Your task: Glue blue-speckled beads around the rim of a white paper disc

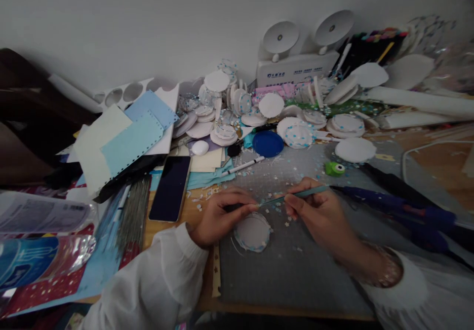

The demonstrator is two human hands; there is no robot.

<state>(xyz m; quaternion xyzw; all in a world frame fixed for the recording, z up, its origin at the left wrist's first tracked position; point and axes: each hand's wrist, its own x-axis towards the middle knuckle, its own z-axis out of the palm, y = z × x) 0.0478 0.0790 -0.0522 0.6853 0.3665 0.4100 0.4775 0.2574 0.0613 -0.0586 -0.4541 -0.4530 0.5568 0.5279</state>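
Pinching with thumb and fingertips drawn together, the left hand [218,216] grips something small at the tip of a thin teal tool [296,195], though what lies between those fingertips is too small to make out. The heel of this hand rests against the left edge of a white round disc [254,231] that lies flat on the grey cutting mat [296,266], just below both sets of fingers; the disc's rim shows flecks of blue. The right hand [320,214] is closed around the teal tool in a pen-like grasp, fingers curled over its shaft, with the tool running nearly level from right to left so its point meets the left fingertips above the disc. Both wrists wear white sleeves, and a beaded bracelet [387,271] sits on the right one. Small paper scraps are scattered over the mat around the hands. A dark phone [170,188] lies on the table just to the left of the left hand, face up. Farther back sit a blue round lid [267,143], a small green punch [334,168], a white pen [244,165] and a heap of finished white discs [296,132]. A dark blue glue gun [400,209] lies on the mat to the right of the right hand.
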